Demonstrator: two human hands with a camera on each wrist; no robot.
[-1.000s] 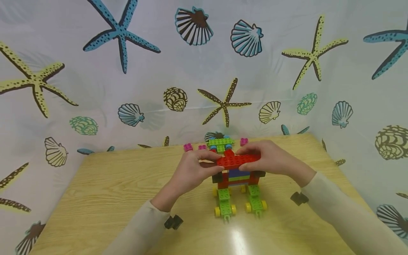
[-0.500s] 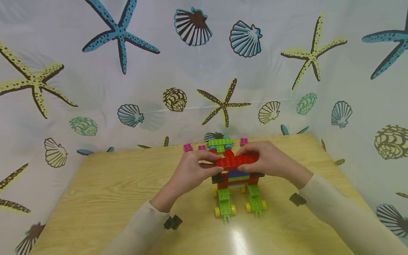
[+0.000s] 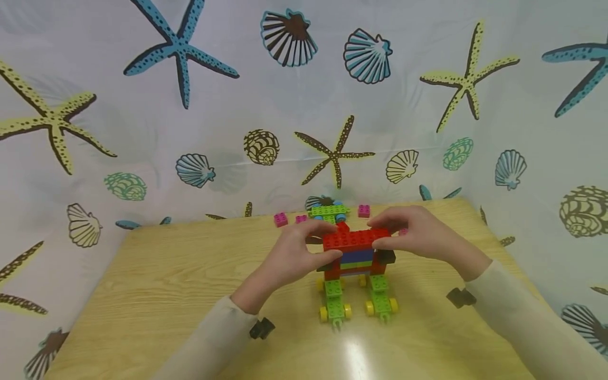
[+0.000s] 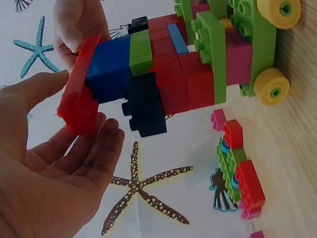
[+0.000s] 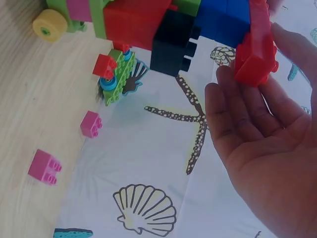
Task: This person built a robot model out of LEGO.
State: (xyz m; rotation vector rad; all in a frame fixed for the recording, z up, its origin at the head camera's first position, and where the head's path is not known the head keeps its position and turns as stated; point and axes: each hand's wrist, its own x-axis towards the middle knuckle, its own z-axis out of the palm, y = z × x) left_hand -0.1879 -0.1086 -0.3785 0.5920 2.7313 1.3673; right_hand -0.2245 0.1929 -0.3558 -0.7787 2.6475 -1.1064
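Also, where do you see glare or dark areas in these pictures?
Head view: a bright glare on the wooden table, nearer the camera than the brick build; left wrist view: the left hand looks dim against the brighter cloth; right wrist view: the right hand is dim too, and the black brick shows little detail.

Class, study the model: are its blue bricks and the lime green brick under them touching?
Touching. The left wrist view shows the blue bricks meeting the lime green brick with no gap.
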